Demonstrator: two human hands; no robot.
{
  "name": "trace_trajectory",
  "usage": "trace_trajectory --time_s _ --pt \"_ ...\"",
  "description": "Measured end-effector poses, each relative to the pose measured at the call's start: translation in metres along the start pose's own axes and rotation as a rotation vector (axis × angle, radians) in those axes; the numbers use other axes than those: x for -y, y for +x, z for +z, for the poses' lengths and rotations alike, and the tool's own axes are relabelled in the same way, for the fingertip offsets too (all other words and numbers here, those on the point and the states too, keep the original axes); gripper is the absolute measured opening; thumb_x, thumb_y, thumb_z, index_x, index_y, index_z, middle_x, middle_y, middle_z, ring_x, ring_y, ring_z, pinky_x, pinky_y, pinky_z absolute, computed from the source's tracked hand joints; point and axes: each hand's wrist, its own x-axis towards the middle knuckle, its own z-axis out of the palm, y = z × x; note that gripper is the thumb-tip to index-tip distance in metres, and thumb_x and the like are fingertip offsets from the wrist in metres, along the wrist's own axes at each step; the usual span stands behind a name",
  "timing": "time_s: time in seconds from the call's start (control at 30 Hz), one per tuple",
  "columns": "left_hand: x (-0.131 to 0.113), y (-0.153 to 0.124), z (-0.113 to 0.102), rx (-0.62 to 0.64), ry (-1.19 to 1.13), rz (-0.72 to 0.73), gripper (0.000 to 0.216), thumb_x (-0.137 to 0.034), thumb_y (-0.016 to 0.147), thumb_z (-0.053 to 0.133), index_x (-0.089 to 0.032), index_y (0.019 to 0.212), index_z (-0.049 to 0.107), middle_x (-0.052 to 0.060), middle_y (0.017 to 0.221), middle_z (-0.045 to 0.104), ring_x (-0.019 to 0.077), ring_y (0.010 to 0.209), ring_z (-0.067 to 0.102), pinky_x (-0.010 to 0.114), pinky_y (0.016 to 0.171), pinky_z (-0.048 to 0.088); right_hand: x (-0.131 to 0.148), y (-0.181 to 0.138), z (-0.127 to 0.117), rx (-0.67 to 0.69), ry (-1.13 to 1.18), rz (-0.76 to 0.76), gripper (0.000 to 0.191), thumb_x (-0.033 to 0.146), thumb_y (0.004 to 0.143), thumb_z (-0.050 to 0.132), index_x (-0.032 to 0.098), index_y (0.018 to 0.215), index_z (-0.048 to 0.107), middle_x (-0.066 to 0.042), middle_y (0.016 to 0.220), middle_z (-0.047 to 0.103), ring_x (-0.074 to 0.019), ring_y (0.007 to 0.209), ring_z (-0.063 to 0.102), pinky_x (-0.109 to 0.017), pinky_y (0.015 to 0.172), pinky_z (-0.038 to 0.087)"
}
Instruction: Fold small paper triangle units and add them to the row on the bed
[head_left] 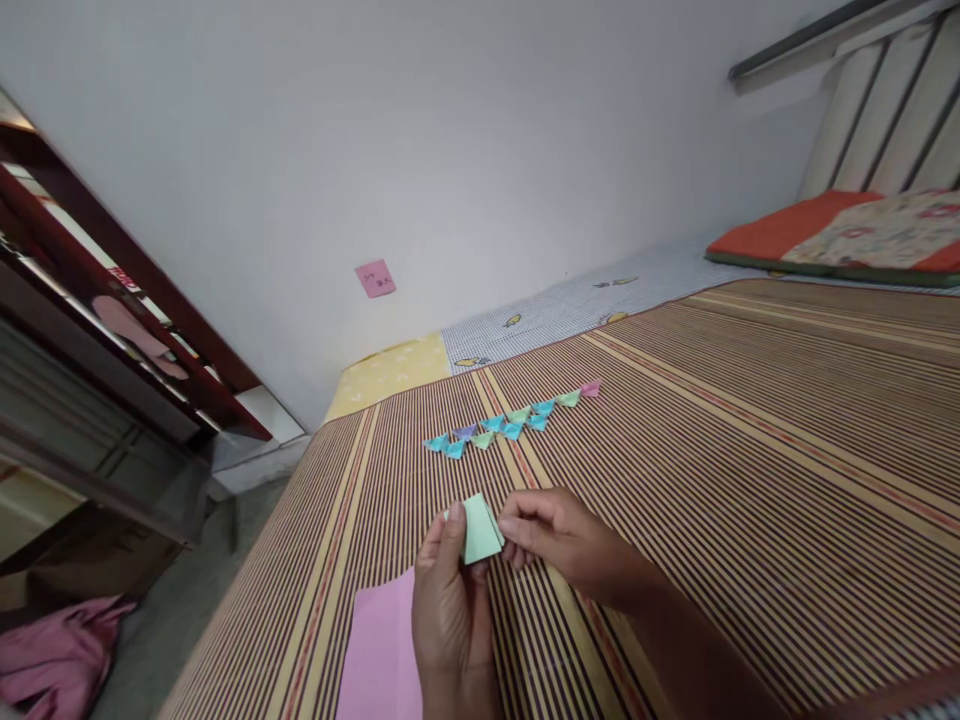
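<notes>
A folded piece of light green paper (pixel 482 532) is pinched between the thumb and fingers of my left hand (pixel 453 600). My right hand (pixel 551 535) is closed at the paper's right edge, its thumb and forefinger pressed together there. Whether those fingertips grip the edge or only touch it is hard to see. Partly under my left wrist lies a sheet of pink paper (pixel 381 650). Beyond my hands, several small folded paper triangles (pixel 512 430) in blue, green, purple and pink lie in two slanting rows.
Everything rests on a striped mat (pixel 675 450) over a bed. A pink note (pixel 375 278) is stuck to the white wall (pixel 480 150) behind. Folded orange bedding (pixel 787 230) lies at the far right. Pink cloth (pixel 60 650) is on the floor side at left.
</notes>
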Motion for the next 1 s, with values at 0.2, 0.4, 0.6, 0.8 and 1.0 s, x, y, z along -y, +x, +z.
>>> trace_trajectory --time_s 0.2,0.4,0.6,0.8,1.0 --pt "0.003 0.000 -0.001 0.006 0.006 0.010 0.035 -0.024 0.055 0.095 -0.013 0.079 0.070 0.001 0.071 0.069 0.0111 0.062 0.064 0.021 0.058 0.055 -0.003 0.001 0.004 -0.083 -0.036 -0.011 0.013 0.025 0.092 0.060 0.017 0.083 0.062 0.001 0.071 0.060 -0.0138 0.069 0.058 -0.026 0.066 0.045" --pt "0.009 -0.002 -0.003 0.059 0.107 0.079 0.029 -0.033 0.069 0.087 -0.016 0.084 0.069 0.003 0.077 0.072 0.0157 0.068 0.068 0.024 0.060 0.053 -0.001 0.001 0.007 -0.184 -0.089 -0.040 0.006 0.013 0.084 0.062 0.019 0.082 0.061 0.002 0.075 0.059 -0.0131 0.069 0.054 -0.024 0.061 0.041" --pt "0.008 -0.003 -0.006 0.028 0.456 0.282 0.029 -0.045 0.079 0.076 -0.018 0.083 0.067 -0.002 0.073 0.064 0.0134 0.066 0.057 0.023 0.060 0.048 0.003 0.001 0.008 -0.222 -0.232 -0.117 0.012 0.020 0.088 0.063 0.018 0.076 0.066 -0.001 0.081 0.063 -0.0161 0.077 0.057 -0.028 0.069 0.043" --pt "0.008 -0.007 -0.008 0.043 0.660 0.386 0.028 -0.046 0.086 0.069 -0.020 0.078 0.064 -0.004 0.069 0.054 0.0130 0.067 0.048 0.022 0.061 0.043 -0.001 0.005 0.011 -0.328 -0.249 -0.188 0.013 0.017 0.086 0.064 0.019 0.074 0.062 0.000 0.080 0.059 -0.0155 0.076 0.055 -0.028 0.069 0.044" --pt "0.006 -0.008 -0.005 0.051 0.580 0.301 0.031 -0.049 0.081 0.073 -0.019 0.079 0.066 -0.004 0.068 0.054 0.0138 0.065 0.050 0.023 0.060 0.043 -0.002 0.004 0.012 -0.299 -0.127 -0.123 0.015 0.025 0.088 0.064 0.018 0.075 0.062 0.000 0.074 0.057 -0.0149 0.070 0.054 -0.027 0.063 0.043"
